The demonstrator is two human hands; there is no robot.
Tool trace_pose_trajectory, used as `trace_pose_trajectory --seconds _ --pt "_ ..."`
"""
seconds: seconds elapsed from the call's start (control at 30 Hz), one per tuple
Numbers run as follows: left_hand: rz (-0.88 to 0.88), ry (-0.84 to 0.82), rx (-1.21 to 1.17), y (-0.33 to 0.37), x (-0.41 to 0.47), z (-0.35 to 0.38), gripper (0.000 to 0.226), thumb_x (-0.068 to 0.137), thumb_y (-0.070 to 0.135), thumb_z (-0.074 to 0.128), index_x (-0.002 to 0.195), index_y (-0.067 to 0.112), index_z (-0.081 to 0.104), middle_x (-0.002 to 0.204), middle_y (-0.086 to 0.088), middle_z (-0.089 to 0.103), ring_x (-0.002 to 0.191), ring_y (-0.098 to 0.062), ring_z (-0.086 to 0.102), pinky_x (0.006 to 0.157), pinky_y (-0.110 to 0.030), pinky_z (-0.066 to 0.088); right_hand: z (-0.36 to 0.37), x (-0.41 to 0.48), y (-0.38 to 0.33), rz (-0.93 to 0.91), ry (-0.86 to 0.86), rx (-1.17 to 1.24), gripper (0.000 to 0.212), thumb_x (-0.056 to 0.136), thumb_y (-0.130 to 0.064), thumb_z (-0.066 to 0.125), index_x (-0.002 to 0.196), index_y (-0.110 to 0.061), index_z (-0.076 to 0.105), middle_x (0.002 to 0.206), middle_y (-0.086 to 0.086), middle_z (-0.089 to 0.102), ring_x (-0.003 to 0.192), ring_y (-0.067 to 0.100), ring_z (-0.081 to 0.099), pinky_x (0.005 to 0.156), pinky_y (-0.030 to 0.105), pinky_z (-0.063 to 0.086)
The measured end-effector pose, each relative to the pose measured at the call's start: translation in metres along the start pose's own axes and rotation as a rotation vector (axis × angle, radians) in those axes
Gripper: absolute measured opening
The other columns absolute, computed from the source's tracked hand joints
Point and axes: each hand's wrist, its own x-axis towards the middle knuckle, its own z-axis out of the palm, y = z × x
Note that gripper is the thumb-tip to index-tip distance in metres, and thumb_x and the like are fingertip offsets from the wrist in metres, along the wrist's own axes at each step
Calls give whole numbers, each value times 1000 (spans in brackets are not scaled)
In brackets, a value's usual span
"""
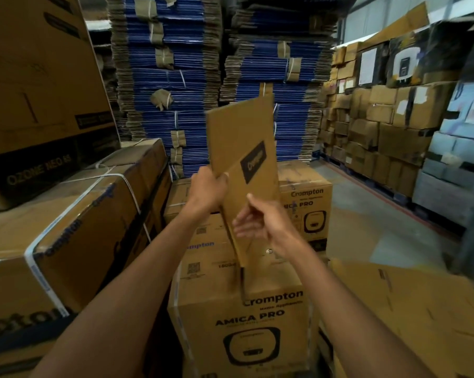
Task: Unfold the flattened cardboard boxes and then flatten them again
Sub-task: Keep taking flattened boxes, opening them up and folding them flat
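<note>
Flat box upright, just above Amica Pro carton. Your left hand clamps its left edge. Right hand: thumb on panel, fingers loose and blurry, can't tell if gripping. Hook right fingers into the seam, pull panels apart, keep left firm.

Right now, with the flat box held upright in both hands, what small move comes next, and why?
Probably pull the panels apart to start opening it. The flattened box is flat and upright; the left hand grips its left edge, and the right hand rests against its lower part, fingers fairly straight, placed to draw one panel outward.
</note>
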Motion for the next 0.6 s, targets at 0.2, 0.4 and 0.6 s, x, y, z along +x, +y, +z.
trace_pose_trajectory --seconds 0.2,0.4,0.6 --pt "-393 119 -842 -39 -6 25 15 102 5 50 113 13 56 99 -8 66 90 -26 67 64 -39 62 11 -23 60 343 -82 347 51 95 -56 59 135 -27 47 139 20 55 98 43 72 95 56 55" --pt "-681 199 -1226 -104 -61 59 43 103 5 52 145 12 44 131 -15 61 111 -32 62 76 -48 57 -31 -23 77 138 329 825 63 86 -32 70 142 -17 46 134 23 56 113 46 62 82 55 57" --pt "-741 107 -1205 -126 -97 78 37 102 17 58 137 19 48 120 -11 66 104 -29 66 75 -42 58 -49 -19 116 211 586 691 58 92 -55 61 139 -23 50 129 10 63 114 33 60 70 42 53"
